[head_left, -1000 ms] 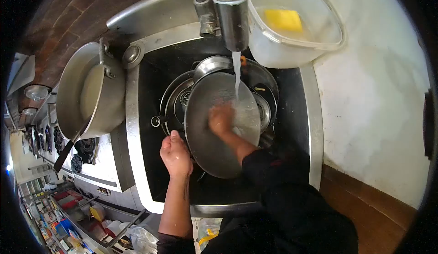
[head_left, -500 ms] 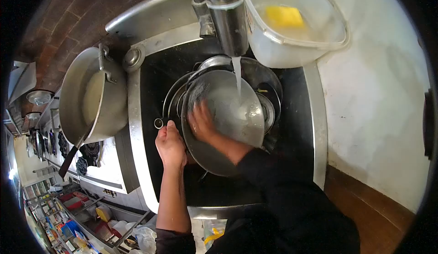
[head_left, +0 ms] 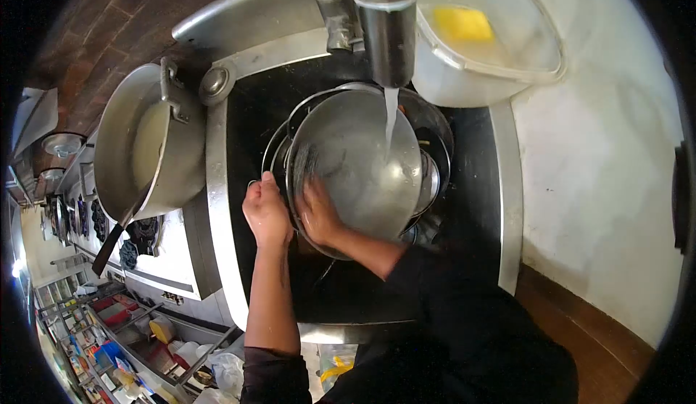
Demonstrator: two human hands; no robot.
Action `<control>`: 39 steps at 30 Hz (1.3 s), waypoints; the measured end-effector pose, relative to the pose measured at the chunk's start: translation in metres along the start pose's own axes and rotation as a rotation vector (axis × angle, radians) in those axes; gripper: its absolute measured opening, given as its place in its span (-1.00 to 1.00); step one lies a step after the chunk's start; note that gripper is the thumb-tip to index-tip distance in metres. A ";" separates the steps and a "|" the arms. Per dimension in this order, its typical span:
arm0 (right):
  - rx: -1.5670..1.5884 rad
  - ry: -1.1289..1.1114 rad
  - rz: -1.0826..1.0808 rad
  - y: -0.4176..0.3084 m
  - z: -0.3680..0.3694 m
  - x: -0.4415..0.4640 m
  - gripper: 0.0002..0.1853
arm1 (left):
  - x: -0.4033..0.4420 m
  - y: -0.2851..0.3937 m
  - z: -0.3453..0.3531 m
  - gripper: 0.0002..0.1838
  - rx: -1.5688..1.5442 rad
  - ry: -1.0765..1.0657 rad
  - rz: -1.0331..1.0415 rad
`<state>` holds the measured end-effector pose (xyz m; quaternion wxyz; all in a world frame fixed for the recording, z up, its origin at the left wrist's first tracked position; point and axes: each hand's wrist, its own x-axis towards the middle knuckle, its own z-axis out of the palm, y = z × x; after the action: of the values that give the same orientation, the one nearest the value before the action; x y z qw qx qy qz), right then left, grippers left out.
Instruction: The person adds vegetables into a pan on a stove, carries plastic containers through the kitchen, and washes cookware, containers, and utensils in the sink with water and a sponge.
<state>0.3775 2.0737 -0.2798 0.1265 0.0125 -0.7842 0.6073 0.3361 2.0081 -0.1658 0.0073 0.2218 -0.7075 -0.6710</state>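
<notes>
Tilted under the running tap [head_left: 386, 41] is a large round metal frying pan [head_left: 362, 143], above other cookware in the sink. My left hand [head_left: 267, 212] is closed around the pan's handle at its left side, covering most of the handle. Inside the pan, my right hand [head_left: 319, 215] lies with stretched fingers against the lower left wall, just below some dark streaks on the metal. Water falls from the tap into the right part of the pan and wets its surface. Beneath the pan, metal bowls or pans [head_left: 433, 125] show only in part.
A big metal pot [head_left: 185, 165] with a dark-handled utensil [head_left: 110, 250] across its rim stands left of the sink [head_left: 510, 186]. At the back right is a white plastic tub [head_left: 464, 85] holding a yellow sponge [head_left: 462, 25]. A shelf of containers [head_left: 138, 331] is at lower left.
The pan and my left hand have moved slightly up. My right hand has slid down along the pan's inner wall. The view has shifted a little.
</notes>
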 end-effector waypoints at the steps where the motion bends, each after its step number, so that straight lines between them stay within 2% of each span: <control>1: -0.018 -0.136 -0.089 -0.001 -0.013 -0.029 -0.45 | 0.004 0.005 -0.002 -0.64 0.052 0.043 0.004; 3: -0.367 -0.557 -0.208 0.056 -0.061 -0.079 -0.44 | 0.008 0.008 -0.008 -0.65 0.074 -0.027 0.044; 5: -0.817 -0.843 0.129 0.076 -0.125 -0.050 -0.44 | 0.008 0.002 -0.012 -0.66 0.124 -0.063 0.076; 6: -1.119 -0.547 0.169 0.112 -0.138 -0.048 -0.48 | 0.010 -0.007 -0.013 -0.66 0.110 -0.057 0.069; 7: -1.130 -0.364 0.273 0.088 -0.150 -0.024 -0.48 | 0.008 -0.015 -0.015 -0.65 0.109 -0.060 0.051; 9: -1.062 -0.022 0.186 0.099 -0.117 0.012 -0.47 | -0.004 -0.008 -0.014 -0.66 0.050 -0.052 0.015; 11: -0.606 0.014 0.230 0.069 -0.066 0.042 -0.46 | -0.002 -0.014 -0.011 -0.68 -0.027 -0.020 0.043; 12: -0.469 0.097 0.168 0.049 -0.034 0.047 -0.45 | 0.002 -0.021 -0.012 -0.68 -0.015 -0.021 0.043; 13: -0.336 0.175 0.100 0.023 -0.010 0.048 -0.44 | 0.006 -0.026 -0.011 -0.67 0.038 0.008 0.137; 14: -0.029 0.179 0.292 -0.022 0.000 0.047 -0.48 | 0.008 -0.026 -0.014 -0.67 0.091 0.036 0.231; 15: 0.190 0.091 0.393 -0.052 0.000 0.034 -0.53 | -0.002 -0.012 -0.009 -0.65 0.276 0.087 0.287; 16: 0.190 0.017 0.359 -0.075 -0.010 0.010 -0.58 | 0.000 -0.013 -0.010 -0.65 0.263 0.094 0.288; 17: 0.023 0.004 0.239 -0.065 0.000 -0.034 -0.57 | 0.004 -0.016 -0.012 -0.64 0.213 0.078 0.266; 19: -0.357 -0.238 0.087 -0.033 -0.033 -0.105 -0.55 | 0.003 -0.008 -0.010 -0.63 0.213 0.078 0.216; 20: -0.469 -0.544 0.247 -0.004 -0.063 -0.103 -0.57 | -0.003 -0.003 -0.009 -0.63 0.200 0.084 0.212; 21: -0.681 -0.511 0.160 0.044 -0.082 -0.104 -0.61 | -0.008 0.002 -0.009 -0.62 0.296 0.055 0.290; 22: -0.666 -0.694 0.613 0.054 -0.115 -0.072 -0.56 | -0.011 0.004 -0.011 -0.62 0.402 0.028 0.366; 24: -1.248 -0.203 0.158 0.130 -0.120 -0.057 -0.45 | -0.011 0.000 -0.016 -0.62 0.403 0.034 0.311; 25: -1.208 -0.144 0.185 0.110 -0.131 -0.021 -0.43 | -0.010 -0.004 -0.019 -0.61 0.376 0.034 0.313; 27: -0.980 0.107 0.375 0.098 -0.077 0.020 -0.44 | -0.022 0.003 -0.013 -0.61 0.379 0.042 0.256; 29: -0.617 0.026 0.262 0.054 -0.029 0.041 -0.44 | -0.019 -0.006 -0.009 -0.61 0.365 0.098 0.281; 30: -0.435 -0.057 0.122 0.024 -0.013 0.027 -0.45 | -0.019 -0.005 -0.010 -0.61 0.360 0.122 0.291; 32: 0.000 -0.062 -0.014 -0.024 -0.001 -0.027 -0.48 | -0.020 0.004 -0.011 -0.62 0.362 0.145 0.291; 34: -0.104 -0.451 -0.049 0.023 -0.035 -0.100 -0.52 | -0.025 0.012 -0.011 -0.62 0.342 0.172 0.277; 36: -0.604 -0.883 0.136 0.049 -0.116 -0.091 -0.55 | -0.032 0.017 -0.012 -0.61 0.423 0.083 0.280; 38: -1.139 -0.559 -0.015 0.126 -0.147 -0.078 -0.55 | -0.031 0.012 -0.013 -0.61 0.430 0.053 0.315; 39: -1.112 -0.470 0.050 0.117 -0.161 -0.057 -0.57 | -0.039 0.024 -0.009 -0.62 0.469 0.018 0.304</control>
<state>0.4416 2.2502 -0.3661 -0.0770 0.0599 -0.9912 0.0898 0.3666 2.0126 -0.1310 0.0625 0.1148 -0.8685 -0.4781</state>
